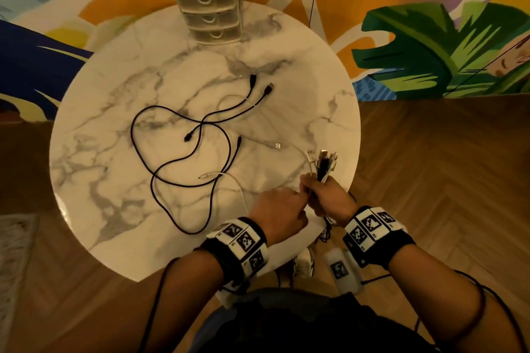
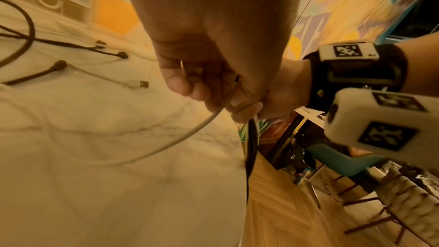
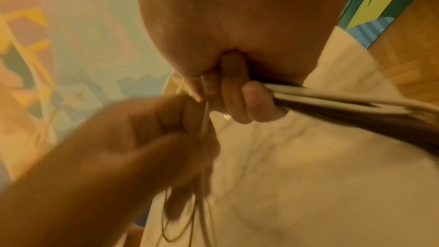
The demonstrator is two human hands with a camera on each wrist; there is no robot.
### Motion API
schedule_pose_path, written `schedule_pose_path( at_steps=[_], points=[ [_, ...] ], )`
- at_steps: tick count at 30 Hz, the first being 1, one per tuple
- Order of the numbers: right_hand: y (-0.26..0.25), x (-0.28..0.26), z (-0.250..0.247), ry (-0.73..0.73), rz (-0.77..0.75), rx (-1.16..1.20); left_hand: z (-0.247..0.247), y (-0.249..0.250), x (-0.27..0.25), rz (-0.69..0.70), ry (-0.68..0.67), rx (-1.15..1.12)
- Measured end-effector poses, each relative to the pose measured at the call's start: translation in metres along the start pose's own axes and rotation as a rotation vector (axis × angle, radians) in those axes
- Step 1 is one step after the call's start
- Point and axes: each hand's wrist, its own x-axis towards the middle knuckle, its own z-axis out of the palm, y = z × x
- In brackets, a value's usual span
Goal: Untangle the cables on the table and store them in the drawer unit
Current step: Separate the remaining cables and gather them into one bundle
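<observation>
The round marble worktop (image 1: pixel 120 180) carries a cream three-drawer unit (image 1: pixel 209 8) at its far edge, all drawers closed. Two black cables (image 1: pixel 172 163) sprawl in crossed loops over the middle, their plugs pointing toward the drawers. A white cable (image 1: pixel 229 178) trails from the loops to the near right edge, where the hands meet. The right hand (image 1: pixel 329 198) is clamped round a bundle of cables (image 1: pixel 325 165), plug ends sticking up and the rest hanging below the worktop's edge. Touching it, the left hand (image 1: pixel 279 210) pinches the white cable between curled fingers.
</observation>
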Motion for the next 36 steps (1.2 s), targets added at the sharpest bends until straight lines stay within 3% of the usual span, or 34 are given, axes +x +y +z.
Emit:
schedule_pose_path(
  at_steps=[3,6,10,14,17,19,21,23,25,28,31,36],
  points=[
    [-0.018,-0.002,-0.011,0.034,-0.031,0.136,0.011,-0.023,-0.015,-0.055,-0.111,-0.106],
    [-0.036,-0.014,-0.021,0.020,-0.142,0.131,0.008,-0.047,-0.026,-0.124,-0.255,-0.349],
    [-0.042,-0.040,-0.012,-0.064,-0.298,-0.168,-0.032,-0.052,-0.006,-0.185,0.032,-0.867],
    [-0.018,-0.040,0.013,-0.159,-0.287,-0.479,-0.080,-0.040,0.028,-0.309,0.218,-1.466],
    [-0.006,-0.034,0.018,-0.245,-0.246,-0.579,-0.109,-0.037,0.041,-0.356,0.570,-1.590],
    [0.005,-0.034,0.012,-0.297,-0.162,-0.420,-0.117,-0.037,0.041,-0.334,0.759,-1.501],
    [0.010,-0.034,0.002,-0.278,-0.160,-0.195,-0.117,-0.033,0.032,-0.276,0.792,-1.278],
    [0.001,-0.031,-0.010,-0.147,-0.180,0.030,-0.107,-0.028,0.017,-0.182,0.686,-0.900],
    [-0.022,-0.021,-0.020,-0.043,-0.162,0.213,-0.089,-0.019,0.001,-0.044,0.444,-0.525],
    [-0.061,-0.007,-0.024,-0.047,-0.072,0.333,-0.061,-0.009,-0.015,0.114,0.191,-0.068],
    [-0.088,0.001,-0.020,-0.004,-0.086,0.361,-0.048,-0.013,-0.021,0.198,0.099,0.148],
    [-0.122,-0.002,-0.024,0.113,-0.237,0.271,-0.036,-0.052,-0.025,0.067,0.008,0.244]
  ],
)
